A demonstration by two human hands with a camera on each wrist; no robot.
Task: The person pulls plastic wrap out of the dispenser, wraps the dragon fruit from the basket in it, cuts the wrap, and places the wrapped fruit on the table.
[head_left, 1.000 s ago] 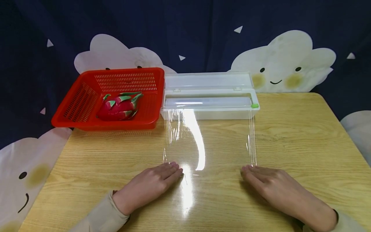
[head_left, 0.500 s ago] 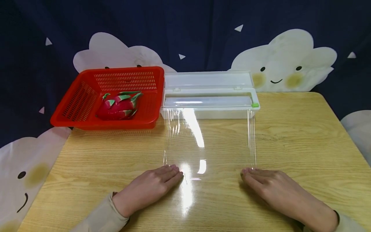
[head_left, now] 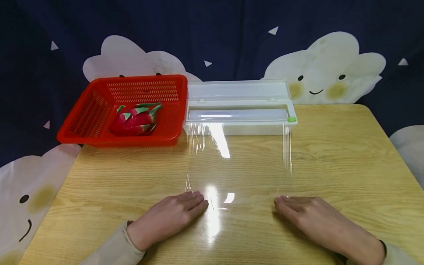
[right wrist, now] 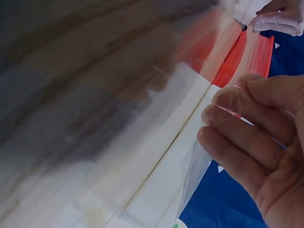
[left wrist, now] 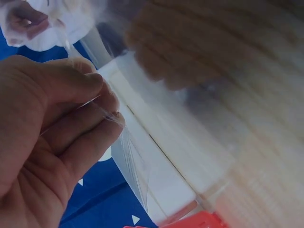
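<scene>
A sheet of clear plastic wrap (head_left: 245, 158) stretches from the roll in a white wrap dispenser (head_left: 238, 129) toward the front of the table. My left hand (head_left: 170, 217) pinches the sheet's left front corner between thumb and fingers, as the left wrist view shows. At the right front corner, my right hand (head_left: 314, 217) pinches the film the same way, thumb against index finger in the right wrist view. The dispenser's lid (head_left: 236, 90) stands raised, and a green slider (head_left: 291, 119) sits at the right end of its front edge.
Left of the dispenser, touching or nearly touching it, is a red plastic basket (head_left: 175, 140) holding a dragon fruit (head_left: 132, 121). Both stand at the back of the wooden table (head_left: 338, 158). A dark blue curtain (head_left: 232, 40) with cloud prints hangs behind.
Both hands have drawn slightly toward the front, pulling a little more wrap off the roll. The reflections on the film have shifted. Basket and dispenser stay put.
</scene>
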